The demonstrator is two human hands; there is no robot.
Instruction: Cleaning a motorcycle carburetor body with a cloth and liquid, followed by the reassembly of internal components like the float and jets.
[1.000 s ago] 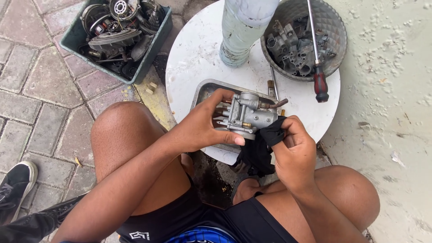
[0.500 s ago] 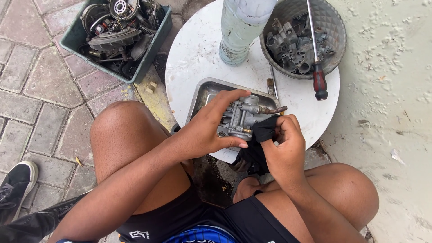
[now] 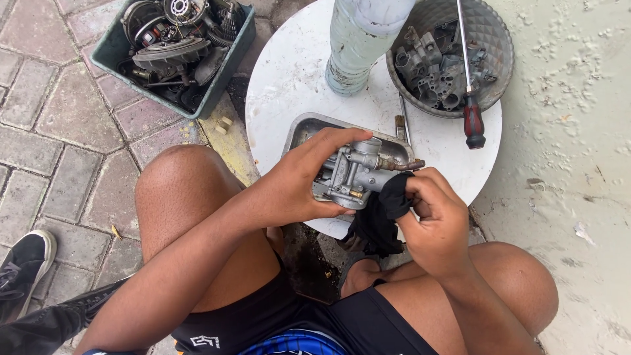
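Mid-frame, left hand (image 3: pixel 299 187) is clamped on the carb (image 3: pixel 355 174) over the tray (image 3: pixel 299 131), right hand (image 3: pixel 434 223) pinching a black rag (image 3: pixel 381 220) against it. Looks like wiping; turning it comes next, I'd guess.

Seated, knees bent and spread, both forearms reach forward and meet between the thighs; the left hand (image 3: pixel 299 181) curls with fingers arched over the top of what it grips and thumb clamped beneath, wrist nearly straight; the right hand (image 3: pixel 437 220), just beside that grip and slightly nearer the body, is closed in a loose fist, fingertips pinching inward toward the left hand's hold, wrist bent down; the two hands sit close but do not touch.
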